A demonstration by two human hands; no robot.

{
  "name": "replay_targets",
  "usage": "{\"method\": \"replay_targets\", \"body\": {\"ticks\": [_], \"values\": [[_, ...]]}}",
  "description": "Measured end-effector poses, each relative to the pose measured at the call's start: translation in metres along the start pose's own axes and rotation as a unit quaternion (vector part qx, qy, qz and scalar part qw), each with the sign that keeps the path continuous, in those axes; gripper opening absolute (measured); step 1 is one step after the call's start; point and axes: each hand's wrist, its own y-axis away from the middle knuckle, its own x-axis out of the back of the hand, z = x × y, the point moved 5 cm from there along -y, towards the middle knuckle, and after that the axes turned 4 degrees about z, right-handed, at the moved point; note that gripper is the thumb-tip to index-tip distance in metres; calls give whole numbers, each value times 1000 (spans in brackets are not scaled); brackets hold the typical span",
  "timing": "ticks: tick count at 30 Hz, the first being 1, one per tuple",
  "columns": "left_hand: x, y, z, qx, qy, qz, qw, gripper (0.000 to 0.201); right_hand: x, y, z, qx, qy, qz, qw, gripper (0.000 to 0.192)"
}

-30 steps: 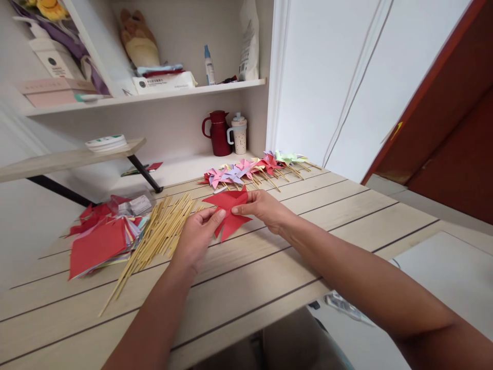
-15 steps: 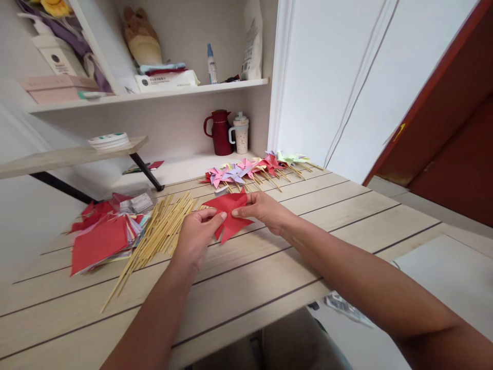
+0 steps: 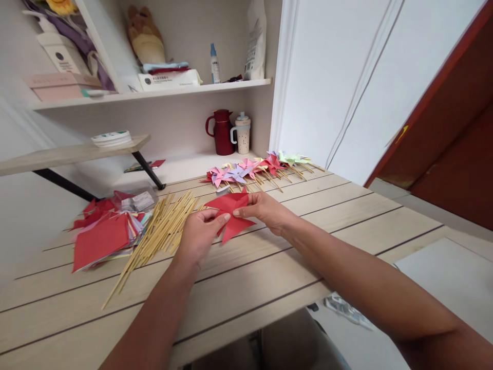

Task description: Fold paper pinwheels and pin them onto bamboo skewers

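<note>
Between my two hands is a red paper pinwheel [image 3: 233, 226], with pointed blades and a slit at its lower edge. My left hand [image 3: 201, 231] pinches its left side between thumb and fingers. From the right, my right hand [image 3: 267, 211] grips it, the thumb pressed near the middle and the fingers behind the paper. Left of my left hand lies a loose pile of thin wooden sticks [image 3: 164, 226]. Beyond the hands, a row of finished paper pinwheels on sticks [image 3: 246, 169] lies in pink, purple, red and green.
A stack of coloured paper [image 3: 102, 241] and a clear plastic packet [image 3: 141, 201] lie on the left of the slatted table [image 3: 262, 298]. A small raised shelf [image 3: 73, 151] stands behind them. A dark red jug [image 3: 222, 132] and a speckled cup [image 3: 243, 134] stand at the back.
The left thumb has slid slightly to the right, nearer the pinwheel's middle. Both hands keep hold of the red paper; the whole view has shifted a little.
</note>
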Motion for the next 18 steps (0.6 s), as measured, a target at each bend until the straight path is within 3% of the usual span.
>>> {"method": "replay_targets", "body": {"ticks": [4,7,9,12,14,18], "values": [[1,-1,-3,46,116,27,992,31,0,-1,0,44,-3,18,999,26],[7,-4,-5,75,227,67,969,38,3,4,-10,162,49,83,982,34],[11,-5,-3,78,277,91,953,39,2,13,-22,290,139,130,938,33],[17,-5,0,70,320,112,938,39,-7,29,-32,437,283,162,838,25],[19,-4,2,69,336,116,932,39,-15,36,-32,487,342,170,785,24],[20,-3,2,75,353,110,926,37,-28,39,-24,513,449,169,712,25]]}}
